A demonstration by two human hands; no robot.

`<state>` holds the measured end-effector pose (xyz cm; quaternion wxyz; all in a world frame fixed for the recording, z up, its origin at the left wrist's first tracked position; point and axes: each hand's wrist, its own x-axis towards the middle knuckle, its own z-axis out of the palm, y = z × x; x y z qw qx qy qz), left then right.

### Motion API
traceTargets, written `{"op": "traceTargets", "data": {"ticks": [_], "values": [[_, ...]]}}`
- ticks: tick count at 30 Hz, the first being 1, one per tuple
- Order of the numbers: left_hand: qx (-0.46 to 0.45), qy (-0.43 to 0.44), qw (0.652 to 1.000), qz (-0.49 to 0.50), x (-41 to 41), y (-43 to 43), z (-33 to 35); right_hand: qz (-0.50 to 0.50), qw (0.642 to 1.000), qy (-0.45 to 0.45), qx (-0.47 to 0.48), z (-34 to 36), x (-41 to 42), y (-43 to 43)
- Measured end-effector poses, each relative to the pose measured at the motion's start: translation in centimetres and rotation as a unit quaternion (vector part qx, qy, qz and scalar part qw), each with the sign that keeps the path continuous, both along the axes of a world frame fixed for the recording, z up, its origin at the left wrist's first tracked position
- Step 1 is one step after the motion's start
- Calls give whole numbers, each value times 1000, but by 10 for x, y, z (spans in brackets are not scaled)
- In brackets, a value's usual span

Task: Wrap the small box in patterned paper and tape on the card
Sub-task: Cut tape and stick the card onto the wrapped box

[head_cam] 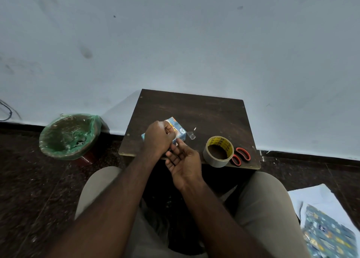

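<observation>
A small dark wooden table [194,109] stands against a pale blue-grey wall [175,43] on a dark speckled floor [39,189]. The box [178,130], already covered in blue patterned paper, lies left of the table's middle. The left hand [158,137] is clenched over it, fingers curled round its near side. The right hand [184,160] is released, palm up and fingers loose, its tips just beside the left hand's knuckles, holding nothing. At 3 o'clock of the box lies a cut piece of clear tape [191,135]; at 4 o'clock stand a tape roll [218,150] and red-handled scissors [241,156], touching. At 9 o'clock of the table sits a bin [68,135] with a green liner and a few scraps too small to make out. At 5 o'clock, on the floor, lies more patterned paper [329,236].
</observation>
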<state>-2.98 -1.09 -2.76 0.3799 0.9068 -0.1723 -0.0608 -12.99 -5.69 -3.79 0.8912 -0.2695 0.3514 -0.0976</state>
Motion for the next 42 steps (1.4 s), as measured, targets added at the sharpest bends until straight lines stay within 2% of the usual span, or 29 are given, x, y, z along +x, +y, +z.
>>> {"op": "traceTargets", "data": {"ticks": [6,13,20,31,42], "values": [[-2,20,1000,5,1,-1,0,-11,999,36,-36,-6,6,-2],[23,71,997,6,10,-2,4,-101,988,96,-72,-15,35,2],[56,51,997,12,15,-6,5,-128,986,102,-46,-18,40,6],[75,6,997,22,6,-12,9,-124,987,88,-59,-21,36,4],[77,53,996,4,17,-6,11,-140,980,95,-103,-29,38,3]]}}
